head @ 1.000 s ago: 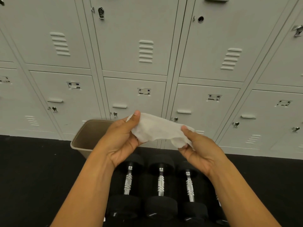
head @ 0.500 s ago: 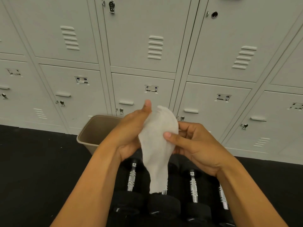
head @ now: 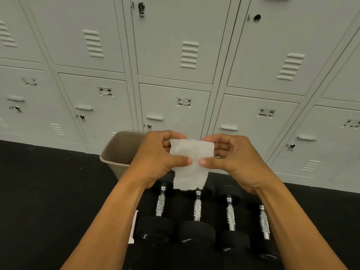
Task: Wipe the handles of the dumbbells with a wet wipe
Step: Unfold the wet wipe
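A white wet wipe [head: 190, 164] hangs spread between both hands, above the floor. My left hand [head: 157, 158] pinches its left edge with thumb and fingers, and my right hand [head: 231, 156] pinches its right edge. Below them several black dumbbells lie side by side on the dark floor, with chrome knurled handles: the leftmost handle [head: 160, 203], the one beside it [head: 197, 208], a third [head: 230, 215] and the rightmost [head: 264, 223]. The wipe's lower edge hides the far end of the second dumbbell. Neither hand touches a dumbbell.
A beige waste bin [head: 116, 152] stands on the floor behind my left hand, against a wall of grey lockers [head: 175, 55]. A white packet [head: 134, 227] lies at the left of the dumbbells. The floor [head: 48, 191] is black matting.
The wipe hung long from my left hand half a second ago; now both hands hold it stretched flat between them. The view has tilted down, showing more of the dumbbells.
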{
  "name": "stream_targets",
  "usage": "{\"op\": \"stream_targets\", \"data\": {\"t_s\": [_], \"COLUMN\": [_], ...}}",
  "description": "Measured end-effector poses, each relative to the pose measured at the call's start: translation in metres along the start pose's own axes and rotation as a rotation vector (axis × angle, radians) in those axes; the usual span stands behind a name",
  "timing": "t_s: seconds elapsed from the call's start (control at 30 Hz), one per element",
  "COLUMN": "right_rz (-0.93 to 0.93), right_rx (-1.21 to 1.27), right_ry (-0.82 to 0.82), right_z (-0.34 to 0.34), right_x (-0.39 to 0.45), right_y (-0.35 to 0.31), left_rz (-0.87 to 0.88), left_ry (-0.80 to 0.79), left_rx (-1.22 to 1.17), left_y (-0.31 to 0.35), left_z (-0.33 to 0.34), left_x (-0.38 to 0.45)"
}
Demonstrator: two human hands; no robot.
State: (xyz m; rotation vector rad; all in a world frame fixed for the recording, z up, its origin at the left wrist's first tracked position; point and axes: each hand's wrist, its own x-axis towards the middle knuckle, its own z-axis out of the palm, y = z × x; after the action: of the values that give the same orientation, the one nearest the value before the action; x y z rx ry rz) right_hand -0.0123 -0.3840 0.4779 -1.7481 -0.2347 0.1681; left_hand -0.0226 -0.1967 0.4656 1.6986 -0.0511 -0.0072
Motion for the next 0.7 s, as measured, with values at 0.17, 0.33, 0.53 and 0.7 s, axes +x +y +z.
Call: {"op": "stream_targets", "data": {"t_s": [0.17,0.33,0.53,0.7], "right_rz": [-0.114,-0.014,0.134,0.289], "right_rx": [-0.274,0.128,0.342,0.401], "right_ry": [0.112,0.02,0.078,0.113], "right_z": [0.009,0.04,0.072,0.095], "right_x": [-0.007,-0.015,-0.003,0.023], "right_y": [0.001,-0.004,0.029,0.089], "left_rz": [0.151,0.051,-0.126,-0.274], "left_ry": [0.049,0.05,0.109,0.149], "left_rx": [0.324,-0.032,-0.386,-0.428], "left_y": [0.005,-0.007,-0.029,-0.078], "left_z": [-0.012,-0.027,-0.03,-0.033], "left_x": [-0.017,-0.034,-0.031,-0.001]}}
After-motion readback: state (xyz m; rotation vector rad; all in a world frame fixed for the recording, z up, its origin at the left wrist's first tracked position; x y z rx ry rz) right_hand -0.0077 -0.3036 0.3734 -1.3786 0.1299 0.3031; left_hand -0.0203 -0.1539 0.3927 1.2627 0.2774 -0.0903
